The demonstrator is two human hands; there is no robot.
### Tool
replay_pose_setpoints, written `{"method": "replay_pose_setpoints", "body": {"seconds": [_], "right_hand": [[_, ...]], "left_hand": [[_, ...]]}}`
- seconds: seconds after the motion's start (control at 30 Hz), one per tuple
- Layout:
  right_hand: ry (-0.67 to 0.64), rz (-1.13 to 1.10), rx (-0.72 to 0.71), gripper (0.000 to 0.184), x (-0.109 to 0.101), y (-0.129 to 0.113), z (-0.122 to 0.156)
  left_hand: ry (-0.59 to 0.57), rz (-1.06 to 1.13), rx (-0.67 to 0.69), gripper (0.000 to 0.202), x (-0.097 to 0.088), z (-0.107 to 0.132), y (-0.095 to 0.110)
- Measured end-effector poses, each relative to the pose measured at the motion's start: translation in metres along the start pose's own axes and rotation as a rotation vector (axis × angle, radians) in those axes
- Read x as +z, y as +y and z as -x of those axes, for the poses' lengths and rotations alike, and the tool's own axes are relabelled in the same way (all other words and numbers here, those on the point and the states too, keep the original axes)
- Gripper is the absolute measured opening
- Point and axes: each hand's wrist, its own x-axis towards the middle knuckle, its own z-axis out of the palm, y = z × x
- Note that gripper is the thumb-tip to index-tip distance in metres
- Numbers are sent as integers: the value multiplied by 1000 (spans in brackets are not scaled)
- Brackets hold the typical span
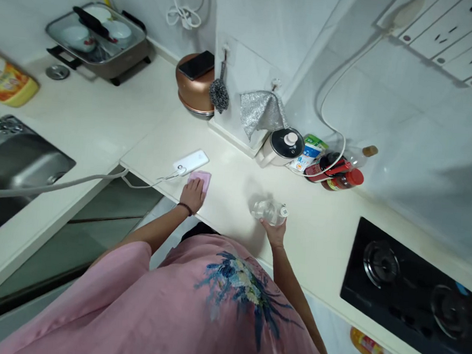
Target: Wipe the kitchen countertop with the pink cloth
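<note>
1. While your left hand (193, 193) presses flat, fingers spread, on the pink cloth (201, 179) on the bench (235, 188), a white power bank (190, 162) lies just beside it.
2. Your right hand (274, 233) is curled around the clear bottle (269, 210), tipped sideways above the bench, well apart from the cloth.
3. Stove (406, 286) off to your right.

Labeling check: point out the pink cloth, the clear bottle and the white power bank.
pink cloth (202, 178), head view, bare corner beyond the left hand.
clear bottle (266, 210), head view, mid-body.
white power bank (191, 161), head view, top face.
</note>
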Motion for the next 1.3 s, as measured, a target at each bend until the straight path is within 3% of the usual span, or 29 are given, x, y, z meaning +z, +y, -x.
{"method": "replay_pose_setpoints", "body": {"seconds": [0.13,0.23,0.3,0.43,0.57,0.73,0.9,1.1,1.2,1.3], "right_hand": [[35,-99,39,106,10,-17,-15],[11,-111,79,105,-10,-20,-10],[-79,-54,131,102,-31,-20,-4],[-251,278,243,91,-52,-22,5],[-344,678,199,81,-27,-30,7],[-395,856,143,76,-1,-36,6],[-267,714,142,76,-16,-29,11],[0,264,183,96,-57,-17,33],[208,114,201,105,-81,-3,47],[411,61,172,113,-101,17,57]], "left_hand": [[37,42,1,67,-4,-21,-2],[41,83,27,69,5,-22,-1],[29,101,29,71,9,-21,-1],[5,123,31,74,11,-22,-3],[-4,118,32,74,9,-23,-4],[-20,122,35,75,7,-24,-3],[-5,153,-17,78,8,-31,1],[23,175,-87,77,10,-41,11],[4,180,-34,76,16,-37,36],[-103,193,209,75,32,-16,87]]}}
